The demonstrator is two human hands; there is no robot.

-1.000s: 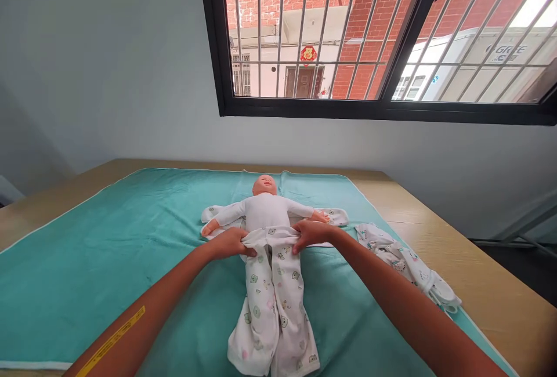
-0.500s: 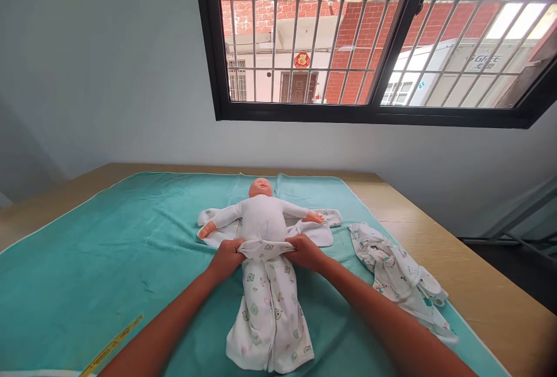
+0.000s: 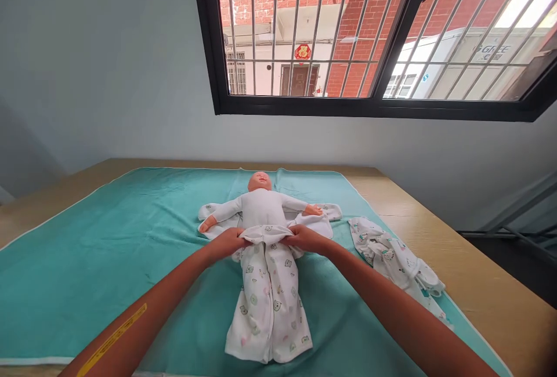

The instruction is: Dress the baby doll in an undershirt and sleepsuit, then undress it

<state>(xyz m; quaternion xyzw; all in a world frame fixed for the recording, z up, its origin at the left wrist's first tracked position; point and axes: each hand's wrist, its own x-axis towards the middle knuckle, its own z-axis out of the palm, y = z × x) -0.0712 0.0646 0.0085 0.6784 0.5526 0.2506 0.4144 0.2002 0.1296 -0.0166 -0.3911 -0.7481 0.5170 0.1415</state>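
Note:
A baby doll [image 3: 263, 206] in a white top lies on its back on a teal blanket [image 3: 108, 249], arms spread. White patterned trousers [image 3: 268, 298] cover its legs. My left hand [image 3: 226, 242] grips the waistband at the doll's left hip side, fingers closed on the cloth. My right hand [image 3: 307, 238] grips the waistband on the other side, fingers closed too. Under the doll lies an open white garment [image 3: 324, 220].
A crumpled patterned baby garment [image 3: 395, 261] lies on the blanket to the right. The blanket covers a wooden table [image 3: 478, 267] that stands against a grey wall. A barred window [image 3: 369, 35] is above, and the floor drops away at the right.
Both hands have stayed on the waistband at the doll's waist. The view has shifted slightly, and the trousers look a little higher on the doll.

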